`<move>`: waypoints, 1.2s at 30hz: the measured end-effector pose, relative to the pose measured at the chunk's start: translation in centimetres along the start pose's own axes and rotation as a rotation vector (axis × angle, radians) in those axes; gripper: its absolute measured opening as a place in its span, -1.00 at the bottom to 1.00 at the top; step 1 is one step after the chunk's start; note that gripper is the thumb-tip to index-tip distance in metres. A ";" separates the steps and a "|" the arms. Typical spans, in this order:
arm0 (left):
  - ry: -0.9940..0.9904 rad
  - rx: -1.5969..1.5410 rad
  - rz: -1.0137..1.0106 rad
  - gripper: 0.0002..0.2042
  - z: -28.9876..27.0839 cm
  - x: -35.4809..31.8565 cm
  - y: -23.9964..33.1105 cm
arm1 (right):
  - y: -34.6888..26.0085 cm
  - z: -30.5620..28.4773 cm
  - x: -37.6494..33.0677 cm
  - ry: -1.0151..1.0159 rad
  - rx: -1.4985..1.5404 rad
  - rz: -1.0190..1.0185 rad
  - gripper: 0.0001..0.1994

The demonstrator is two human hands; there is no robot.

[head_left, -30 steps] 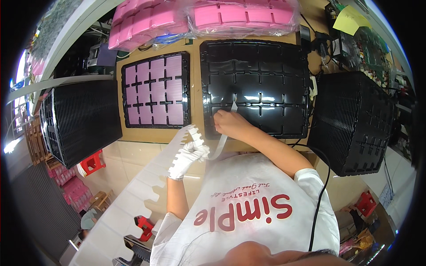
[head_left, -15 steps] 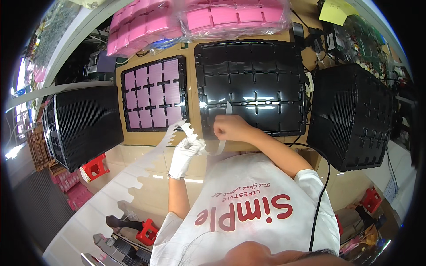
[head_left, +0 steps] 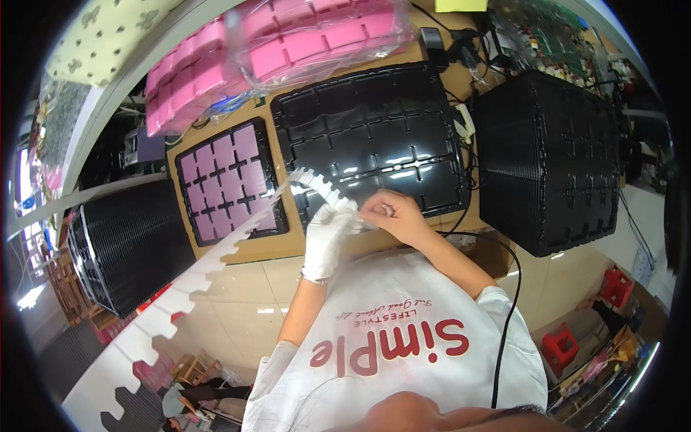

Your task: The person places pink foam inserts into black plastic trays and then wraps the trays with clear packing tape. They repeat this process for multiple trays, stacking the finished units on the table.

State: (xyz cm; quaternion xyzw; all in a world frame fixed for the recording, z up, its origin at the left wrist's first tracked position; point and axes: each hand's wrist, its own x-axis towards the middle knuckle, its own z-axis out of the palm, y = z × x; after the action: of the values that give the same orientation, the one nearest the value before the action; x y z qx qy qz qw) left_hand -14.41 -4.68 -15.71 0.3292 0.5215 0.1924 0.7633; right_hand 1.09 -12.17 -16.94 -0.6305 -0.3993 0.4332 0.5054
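My left hand [head_left: 327, 234] wears a white glove and is closed on a white notched strip [head_left: 312, 180]. The strip arches up over the trays and runs down past the lower left, its edge cut in regular teeth. My bare right hand [head_left: 397, 217] is at the gloved fingertips, thumb and fingers pinched together. A small pale bit shows between its fingers, too little to name. Both hands are above the near edge of a large glossy black moulded tray [head_left: 367, 147]. Left of it, a smaller black tray [head_left: 273, 212] holds pinkish-purple rectangular pieces [head_left: 205, 155].
Tall stacks of black trays stand at the left [head_left: 137, 237] and right [head_left: 547, 165]. Pink moulded pieces in clear plastic [head_left: 324, 47] lie along the back. A black cable [head_left: 517, 288] hangs beside my right arm. Red stools [head_left: 559, 349] stand on the floor.
My hands have come together; the gloved hand rose and moved right. The pale strip that curved out of my right hand is no longer plainly visible. The view has turned somewhat.
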 end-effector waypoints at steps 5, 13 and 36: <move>0.026 0.083 -0.069 -0.92 3.2 0.9 0.1 | 1.0 -1.8 -1.6 0.217 -0.313 -0.504 -0.91; 0.043 0.232 -0.105 -0.86 4.2 1.7 -0.3 | 1.5 -8.2 -5.4 0.396 -0.159 0.107 -0.93; -0.055 0.210 -0.115 -0.90 1.2 2.6 -2.3 | 7.9 -11.4 -4.5 0.411 -0.826 0.216 -0.82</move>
State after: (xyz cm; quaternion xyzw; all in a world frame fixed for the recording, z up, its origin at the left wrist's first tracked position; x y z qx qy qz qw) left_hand -12.39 -5.06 -18.79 0.3819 0.5358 0.0835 0.7484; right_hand 11.04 -21.04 -22.76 -0.8893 -0.3618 0.1545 0.2330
